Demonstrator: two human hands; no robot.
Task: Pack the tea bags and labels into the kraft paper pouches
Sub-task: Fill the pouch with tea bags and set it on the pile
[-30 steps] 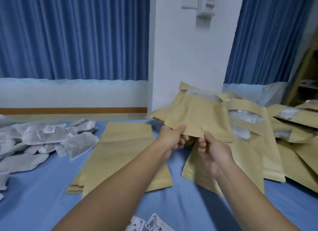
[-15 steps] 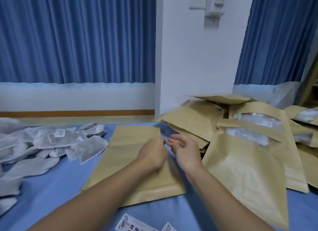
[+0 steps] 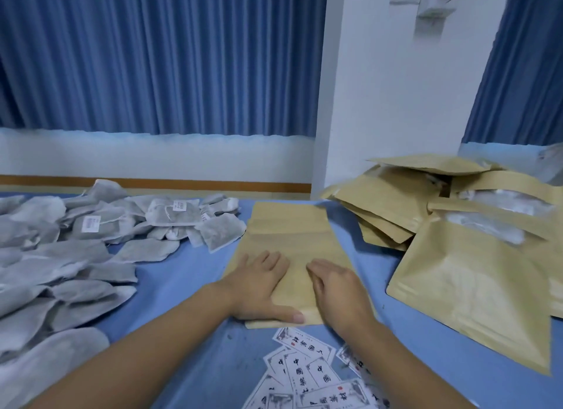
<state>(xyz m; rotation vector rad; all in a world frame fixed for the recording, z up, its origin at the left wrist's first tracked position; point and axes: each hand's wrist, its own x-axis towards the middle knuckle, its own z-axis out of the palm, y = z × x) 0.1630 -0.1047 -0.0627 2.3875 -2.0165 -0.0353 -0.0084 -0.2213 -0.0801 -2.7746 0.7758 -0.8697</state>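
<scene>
Head camera looks down at a blue table [image 3: 182,293]. Closest to the person lie the labels [image 3: 307,375]. They are white paper slips with black writing and a small red mark. They overlap in a messy pile, so I cannot count them, and I cannot read the writing.

Just past them is a stack of flat kraft pouches [image 3: 289,235]. Both hands rest on top of it. The left hand [image 3: 259,286] lies flat with its fingers straight and its thumb along the near edge. The right hand [image 3: 338,290] lies flat too, with its fingers straight and close together. Neither hand holds anything. I cannot tell how many pouches are in the stack.

To the left is a big heap of gray tea bags [image 3: 91,271], too many to count. Two of them show small white tags [image 3: 91,223], but the print is too small to read.

To the right is a heap of puffy kraft pouches [image 3: 472,293]. Some have a clear window, and something white shows inside.

Behind it all hang blue curtains [image 3: 152,58]. Between them stands a white pillar [image 3: 396,104] with a switch [image 3: 435,6] on it.
</scene>
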